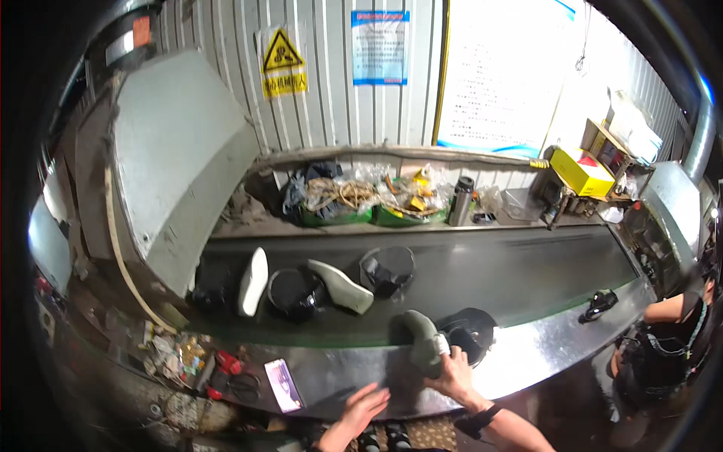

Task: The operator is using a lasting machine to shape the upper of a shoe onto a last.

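My right hand is closed on the near end of a grey-green shoe last, at the conveyor's near edge. Right beside that last sits a round black piece, its kind unclear; whether my fingers touch it too, I cannot tell. My left hand is over the metal ledge, fingers stretched out, holding nothing. Farther left on the dark belt lie a pale shoe last and a second pale last. Among them are a round black piece and another round black piece.
A lit phone lies on the metal ledge left of my left hand, near red-handled tools. A small black object rests at the right. Behind the belt stand a flask and filled bags. Another person is at right.
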Motion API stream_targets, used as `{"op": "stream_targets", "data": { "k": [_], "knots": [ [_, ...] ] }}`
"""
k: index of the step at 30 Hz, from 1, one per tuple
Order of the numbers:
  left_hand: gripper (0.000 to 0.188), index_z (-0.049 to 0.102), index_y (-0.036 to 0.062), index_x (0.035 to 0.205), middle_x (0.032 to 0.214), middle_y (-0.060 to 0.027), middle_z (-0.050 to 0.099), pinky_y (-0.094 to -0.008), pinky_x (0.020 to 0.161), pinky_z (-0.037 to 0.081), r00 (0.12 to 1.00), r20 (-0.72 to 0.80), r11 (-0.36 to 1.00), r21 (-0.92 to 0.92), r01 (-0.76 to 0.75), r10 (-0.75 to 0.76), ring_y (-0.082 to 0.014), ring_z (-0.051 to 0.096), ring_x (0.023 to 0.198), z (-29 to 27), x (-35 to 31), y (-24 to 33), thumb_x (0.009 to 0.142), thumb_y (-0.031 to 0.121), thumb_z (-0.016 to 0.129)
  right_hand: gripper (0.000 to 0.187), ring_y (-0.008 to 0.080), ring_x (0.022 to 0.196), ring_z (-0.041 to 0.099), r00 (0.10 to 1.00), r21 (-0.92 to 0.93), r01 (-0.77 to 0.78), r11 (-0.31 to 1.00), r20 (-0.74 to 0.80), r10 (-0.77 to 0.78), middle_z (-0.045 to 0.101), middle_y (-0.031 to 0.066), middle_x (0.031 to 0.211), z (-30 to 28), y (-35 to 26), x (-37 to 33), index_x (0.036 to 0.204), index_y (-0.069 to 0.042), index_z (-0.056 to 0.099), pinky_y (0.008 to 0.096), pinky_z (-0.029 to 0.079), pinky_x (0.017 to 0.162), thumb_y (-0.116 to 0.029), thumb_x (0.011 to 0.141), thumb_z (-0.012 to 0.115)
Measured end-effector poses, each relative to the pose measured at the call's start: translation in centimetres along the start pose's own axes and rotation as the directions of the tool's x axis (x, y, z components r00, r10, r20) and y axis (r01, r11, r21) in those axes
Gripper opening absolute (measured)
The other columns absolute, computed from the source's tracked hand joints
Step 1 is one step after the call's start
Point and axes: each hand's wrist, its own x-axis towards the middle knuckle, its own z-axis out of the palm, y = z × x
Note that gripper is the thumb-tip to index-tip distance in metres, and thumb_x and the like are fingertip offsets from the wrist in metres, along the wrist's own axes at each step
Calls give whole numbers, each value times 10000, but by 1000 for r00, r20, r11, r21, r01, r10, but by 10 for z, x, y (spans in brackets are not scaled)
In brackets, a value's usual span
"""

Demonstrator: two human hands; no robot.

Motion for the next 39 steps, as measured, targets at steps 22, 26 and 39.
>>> {"op": "stream_targets", "data": {
  "k": [22,26,39],
  "knots": [
    [1000,195,122,1486,1361,-151,433,-417,1050,389,784,-573,951,303,-66,237,-288,468,1227,57,47,-81,700,57,810,416,245,1237,519,846,692,-231,-684,491,211,593,-19,1254,6,100,-155,1338,-154,515,653,465,986,-256,965,666],
    [666,462,11,1344,1256,-182,555,-417,1022,431,821,-241,765,561,-317,517,-317,546,1156,48,42,-33,818,270,778,395,239,1104,647,908,964,-239,115,180,377,638,76,1253,-4,77,-167,1360,-65,554,402,549,909,-228,1002,591],
    [327,715,-9,1025,948,-131,730,-347,807,502,830,-295,626,775,-82,474,-214,668,891,5,99,41,896,291,720,782,406,1160,524,854,273,491,827,-339,-395,488,197,1252,82,2,-142,1389,-76,524,483,382,1127,-188,697,870]
  ]
}}
